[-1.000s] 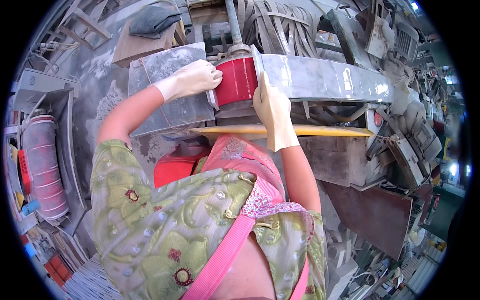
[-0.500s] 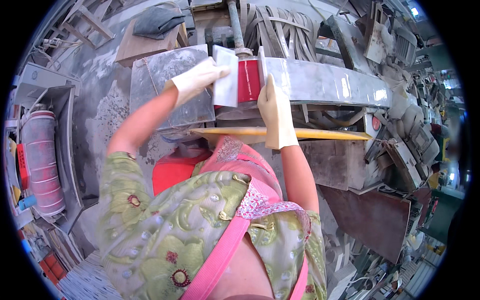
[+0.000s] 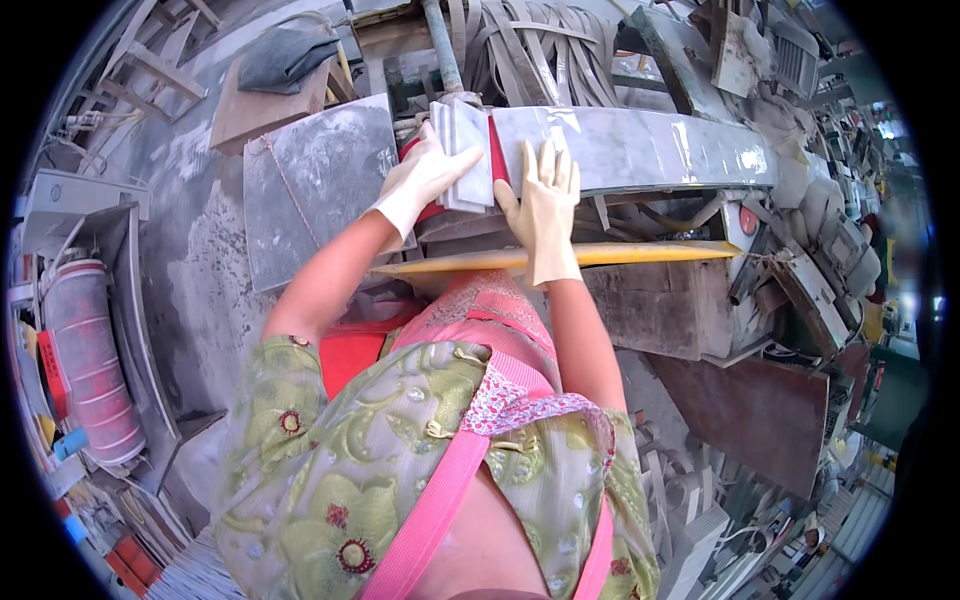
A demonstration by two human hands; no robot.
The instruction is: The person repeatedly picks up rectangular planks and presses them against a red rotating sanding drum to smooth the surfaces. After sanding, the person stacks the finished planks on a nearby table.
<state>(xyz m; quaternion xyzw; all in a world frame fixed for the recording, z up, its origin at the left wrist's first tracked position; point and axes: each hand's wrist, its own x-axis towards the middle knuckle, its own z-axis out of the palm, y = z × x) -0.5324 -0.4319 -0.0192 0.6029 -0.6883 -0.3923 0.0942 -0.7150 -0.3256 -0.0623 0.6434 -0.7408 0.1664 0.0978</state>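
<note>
Several flat, pale rectangular slabs [image 3: 466, 150] stand pressed together over the left end of the bench. My left hand [image 3: 428, 172], in a cream rubber glove, is closed round their left side with the thumb across the face. In a matching glove, my right hand [image 3: 545, 190] has its fingers stretched out, palm down on the near left end of a long, glossy pale-grey surface [image 3: 640, 152]. Between this surface and the slabs shows a narrow strip of red surface [image 3: 498, 155].
Across the near side runs a yellow-edged bar [image 3: 650, 252]. A grey sheet-topped table [image 3: 325, 190] stands at left, with a dark cloth [image 3: 288, 58] on a box behind. Looped grey belts [image 3: 550, 55] hang beyond. Far left is a ribbed cylinder [image 3: 90, 360].
The slab that my right hand held upright now appears to be with the other in my left hand. My right hand has let go and spread flat on the glossy surface.
</note>
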